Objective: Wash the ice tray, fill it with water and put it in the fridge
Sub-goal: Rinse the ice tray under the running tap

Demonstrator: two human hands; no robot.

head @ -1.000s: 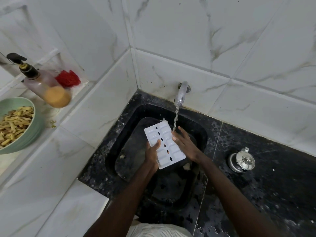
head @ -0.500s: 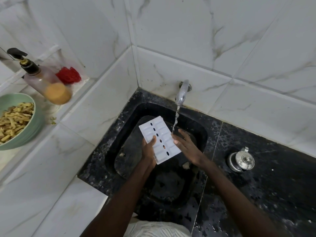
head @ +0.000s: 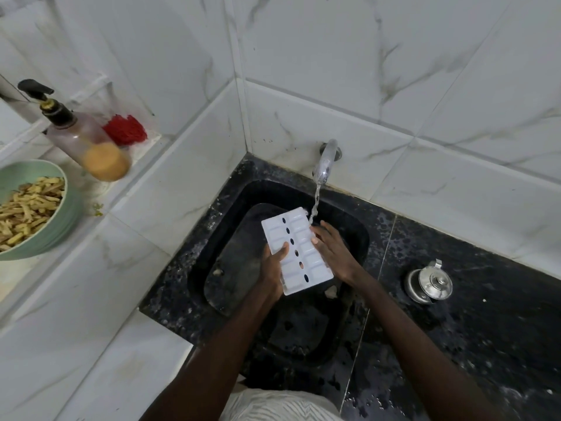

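Above the black stone sink (head: 243, 192), the white rectangular plastic ice tray (head: 299, 250) lies between the hands, the left hand (head: 271, 270) gripping one edge, thumb on top, the right hand (head: 332, 253) touching the other with straight fingers beneath the steel tap's (head: 326, 161) stream.

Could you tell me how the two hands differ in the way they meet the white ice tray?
The left hand grips the left edge of the white plastic ice tray, thumb on its face; the right hand lays straighter, spread fingers along the right edge. The right hand sits beside the water stream; the left hand farther off. Both touch the tray above the black sink.
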